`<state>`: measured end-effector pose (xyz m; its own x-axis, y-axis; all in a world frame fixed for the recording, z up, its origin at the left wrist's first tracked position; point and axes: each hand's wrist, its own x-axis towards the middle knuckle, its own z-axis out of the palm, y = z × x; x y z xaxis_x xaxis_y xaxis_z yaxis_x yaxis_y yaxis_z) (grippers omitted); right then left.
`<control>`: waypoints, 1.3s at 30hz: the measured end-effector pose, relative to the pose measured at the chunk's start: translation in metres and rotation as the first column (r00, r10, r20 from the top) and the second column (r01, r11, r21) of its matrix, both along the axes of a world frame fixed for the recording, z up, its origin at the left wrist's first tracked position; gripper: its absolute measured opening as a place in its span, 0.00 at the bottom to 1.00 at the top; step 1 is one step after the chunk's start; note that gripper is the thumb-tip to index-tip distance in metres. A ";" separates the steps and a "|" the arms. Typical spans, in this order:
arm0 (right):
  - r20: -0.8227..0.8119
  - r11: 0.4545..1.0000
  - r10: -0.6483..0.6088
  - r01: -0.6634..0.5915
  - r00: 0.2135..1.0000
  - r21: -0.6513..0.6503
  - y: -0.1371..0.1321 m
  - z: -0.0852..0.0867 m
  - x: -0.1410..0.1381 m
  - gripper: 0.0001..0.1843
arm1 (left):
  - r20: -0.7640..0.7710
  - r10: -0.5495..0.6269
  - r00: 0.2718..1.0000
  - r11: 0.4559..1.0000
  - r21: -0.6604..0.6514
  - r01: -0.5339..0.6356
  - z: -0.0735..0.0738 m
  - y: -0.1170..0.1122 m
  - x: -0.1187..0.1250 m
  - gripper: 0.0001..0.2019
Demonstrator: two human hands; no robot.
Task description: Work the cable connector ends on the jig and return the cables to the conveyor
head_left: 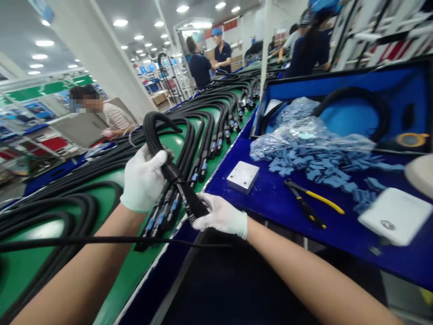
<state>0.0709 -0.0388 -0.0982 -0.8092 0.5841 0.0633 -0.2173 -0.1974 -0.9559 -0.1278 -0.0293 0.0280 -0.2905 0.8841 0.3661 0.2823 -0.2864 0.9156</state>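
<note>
My left hand (144, 178) is closed around a corrugated black hose (154, 135), with the white glove's fingers wrapped over it, while my right hand (221, 215) is clamped on the hose's stiff black sleeve (181, 187) lower down. My right fingers (206, 208) cover part of that sleeve, so I can't make out how it ends there. The hose arcs up above my left hand and drops back toward the pile, where I lose it among the other lines. Below my hands, blue-banded connectors (162, 219) hang over the green conveyor belt (131, 266), partly hidden behind my grip. A thin black cable (101, 241) runs across my left forearm. The belt's white-trimmed edge (169, 239) runs just beside my right hand, and past it is a dark gap (237, 280) under my forearms. On the blue bench (270, 243) lie yellow-handled pliers (311, 203), a white metal block (242, 177), and a clear bag of blue pieces (304, 140). A white box (395, 216) sits near the bench's right side, and the frame cuts off a pale object (421, 174) at the right edge.
</note>
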 end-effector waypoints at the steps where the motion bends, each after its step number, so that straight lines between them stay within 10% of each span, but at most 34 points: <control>1: 0.014 0.997 -0.069 0.069 0.998 -0.030 -0.001 -0.002 0.011 0.29 | -0.093 0.047 0.995 0.999 0.029 -0.045 -0.005 0.002 0.011 0.24; 3: 0.087 0.983 -0.182 0.184 0.979 -0.012 -0.001 -0.002 0.040 0.19 | -0.439 0.084 0.894 0.991 0.132 -0.028 -0.016 0.002 0.027 0.26; 5: 0.181 0.983 -0.184 0.179 0.966 0.041 0.000 0.003 0.075 0.14 | -0.816 -0.054 0.576 0.962 0.114 0.250 -0.032 0.000 0.038 0.18; 7: 0.289 0.993 -0.109 0.095 0.951 0.064 0.000 0.013 0.106 0.13 | -0.941 -0.250 0.228 0.821 -0.081 0.565 -0.050 -0.003 0.050 0.12; 9: 0.403 0.997 -0.034 0.001 0.915 0.082 -0.001 0.025 0.131 0.14 | -0.930 -0.354 0.104 0.690 -0.185 0.700 -0.068 -0.006 0.063 0.13; 12: 0.575 0.942 -0.243 0.049 0.782 0.332 -0.002 0.036 0.165 0.15 | -0.826 -0.491 0.276 0.707 -0.194 0.680 -0.085 -0.007 0.079 0.11; 16: 0.543 0.552 -0.831 0.054 0.119 0.832 -0.004 0.022 0.206 0.17 | -0.573 -0.518 0.635 0.854 -0.307 0.420 -0.085 -0.001 0.093 0.08; 19: 0.485 0.493 -0.869 -0.100 -0.096 0.864 -0.001 0.001 0.223 0.08 | -0.470 -0.442 0.764 0.882 -0.383 0.274 -0.076 0.007 0.104 0.10; 24: 0.462 0.473 -0.881 0.190 0.101 0.860 -0.003 0.002 0.212 0.03 | -0.331 -0.422 0.844 0.873 -0.398 0.281 -0.055 0.020 0.125 0.18; 30: 0.188 0.580 -0.704 0.402 0.685 0.709 -0.011 0.036 0.173 0.24 | -0.261 -0.502 0.825 0.841 -0.371 0.394 -0.034 0.022 0.146 0.20; 39: 0.056 0.570 -0.679 0.477 0.732 0.669 -0.011 0.038 0.158 0.30 | -0.325 -0.442 0.836 0.877 -0.350 0.328 -0.041 0.018 0.153 0.17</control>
<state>0.2289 -0.0495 -0.0602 -0.3445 0.8529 0.3924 0.2115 0.4777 -0.8527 0.0255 -0.0112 -0.0128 0.2082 0.9723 0.1065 0.5449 -0.2057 0.8129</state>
